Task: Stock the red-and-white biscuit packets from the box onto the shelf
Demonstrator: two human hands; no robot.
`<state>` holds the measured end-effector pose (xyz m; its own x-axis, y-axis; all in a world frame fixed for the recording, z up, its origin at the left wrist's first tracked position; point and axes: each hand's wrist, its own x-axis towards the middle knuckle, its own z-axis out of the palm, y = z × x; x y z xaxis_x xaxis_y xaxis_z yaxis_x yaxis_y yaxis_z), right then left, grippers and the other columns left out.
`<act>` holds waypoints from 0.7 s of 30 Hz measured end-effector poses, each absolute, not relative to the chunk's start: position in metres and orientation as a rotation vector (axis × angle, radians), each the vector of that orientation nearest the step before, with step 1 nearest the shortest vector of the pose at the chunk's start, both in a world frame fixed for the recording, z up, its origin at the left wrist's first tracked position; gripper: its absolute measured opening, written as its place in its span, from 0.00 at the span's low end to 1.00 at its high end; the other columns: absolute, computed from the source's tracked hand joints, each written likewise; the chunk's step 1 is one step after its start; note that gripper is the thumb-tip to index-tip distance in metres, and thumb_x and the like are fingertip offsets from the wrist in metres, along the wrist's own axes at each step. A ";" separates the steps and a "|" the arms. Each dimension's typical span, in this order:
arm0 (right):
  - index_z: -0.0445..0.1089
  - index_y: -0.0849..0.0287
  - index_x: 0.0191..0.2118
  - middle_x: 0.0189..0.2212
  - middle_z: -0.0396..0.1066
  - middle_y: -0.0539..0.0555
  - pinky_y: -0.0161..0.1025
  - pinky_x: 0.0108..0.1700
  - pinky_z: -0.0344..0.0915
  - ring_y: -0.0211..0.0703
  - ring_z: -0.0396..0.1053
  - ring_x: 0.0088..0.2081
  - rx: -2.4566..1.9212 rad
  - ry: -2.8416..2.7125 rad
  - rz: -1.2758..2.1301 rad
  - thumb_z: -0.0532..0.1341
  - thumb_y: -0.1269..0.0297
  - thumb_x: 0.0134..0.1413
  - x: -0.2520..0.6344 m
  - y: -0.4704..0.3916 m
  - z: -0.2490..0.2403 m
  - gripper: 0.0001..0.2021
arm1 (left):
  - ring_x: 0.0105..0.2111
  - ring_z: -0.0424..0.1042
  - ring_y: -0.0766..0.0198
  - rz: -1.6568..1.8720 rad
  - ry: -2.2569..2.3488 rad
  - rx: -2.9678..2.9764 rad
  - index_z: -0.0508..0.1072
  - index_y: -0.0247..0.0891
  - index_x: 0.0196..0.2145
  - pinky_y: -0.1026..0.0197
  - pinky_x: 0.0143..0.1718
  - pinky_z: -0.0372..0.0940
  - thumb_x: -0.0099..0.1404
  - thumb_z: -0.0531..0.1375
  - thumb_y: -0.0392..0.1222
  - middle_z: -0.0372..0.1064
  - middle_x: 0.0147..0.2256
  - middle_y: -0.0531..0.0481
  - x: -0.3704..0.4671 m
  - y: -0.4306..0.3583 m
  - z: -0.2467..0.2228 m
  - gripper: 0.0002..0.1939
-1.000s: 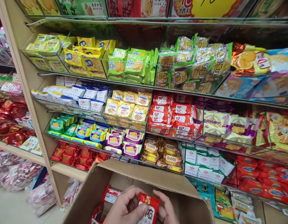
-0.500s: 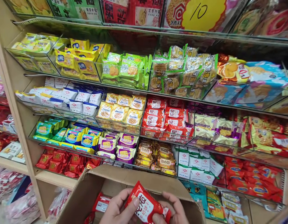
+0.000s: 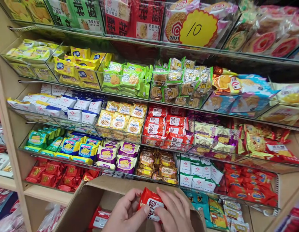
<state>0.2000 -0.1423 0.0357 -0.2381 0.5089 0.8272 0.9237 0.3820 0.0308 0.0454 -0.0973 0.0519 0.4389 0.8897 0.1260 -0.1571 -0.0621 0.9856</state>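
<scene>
My left hand (image 3: 126, 213) and my right hand (image 3: 174, 211) together grip a red snack packet (image 3: 150, 200) with white print, held over an open cardboard box (image 3: 96, 190) at the bottom centre. More red packets (image 3: 99, 219) lie inside the box. On the shelf straight ahead, a clear bin holds matching red packets (image 3: 165, 126), above and slightly right of my hands.
Tiers of clear bins carry yellow cookie packs (image 3: 120, 118), white-and-blue packs (image 3: 67, 106), green packs (image 3: 126, 77), purple packs (image 3: 120, 154) and brown packs (image 3: 156, 162). A yellow "10" price tag (image 3: 199, 29) hangs at the top. A wooden shelf post (image 3: 9, 129) stands at the left.
Both hands lifted the red packet higher above the box and my right hand now covers its right side. The view tilted up and shifted right.
</scene>
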 end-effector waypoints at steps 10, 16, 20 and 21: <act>0.64 0.59 0.35 0.46 0.68 0.55 0.43 0.44 0.50 0.48 0.61 0.45 -1.310 -1.630 -1.337 0.58 0.67 0.51 0.265 -0.112 0.161 0.04 | 0.41 0.66 0.58 0.991 1.112 2.403 0.70 0.41 0.36 0.61 0.43 0.59 0.61 0.52 0.47 0.68 0.37 0.47 -0.015 -0.026 0.052 0.12; 0.64 0.63 0.38 0.48 0.64 0.60 0.42 0.43 0.51 0.49 0.57 0.48 -1.445 -1.754 -1.596 0.54 0.70 0.53 0.297 -0.050 0.221 0.07 | 0.33 0.67 0.59 0.765 1.304 2.640 0.69 0.40 0.31 0.60 0.35 0.57 0.66 0.44 0.45 0.68 0.30 0.49 -0.013 -0.019 0.036 0.16; 0.64 0.64 0.37 0.45 0.65 0.62 0.41 0.38 0.51 0.49 0.58 0.44 -1.553 -1.817 -1.703 0.52 0.71 0.54 0.302 -0.024 0.227 0.07 | 0.33 0.67 0.57 0.771 1.352 2.728 0.69 0.40 0.32 0.57 0.34 0.56 0.66 0.42 0.44 0.68 0.30 0.49 -0.012 -0.024 0.026 0.17; 0.64 0.64 0.37 0.44 0.65 0.62 0.40 0.37 0.50 0.49 0.59 0.43 -1.579 -1.812 -1.727 0.51 0.72 0.54 0.301 -0.021 0.227 0.07 | 0.33 0.67 0.57 0.778 1.350 2.743 0.69 0.40 0.32 0.56 0.34 0.56 0.66 0.42 0.43 0.68 0.29 0.49 -0.012 -0.025 0.024 0.17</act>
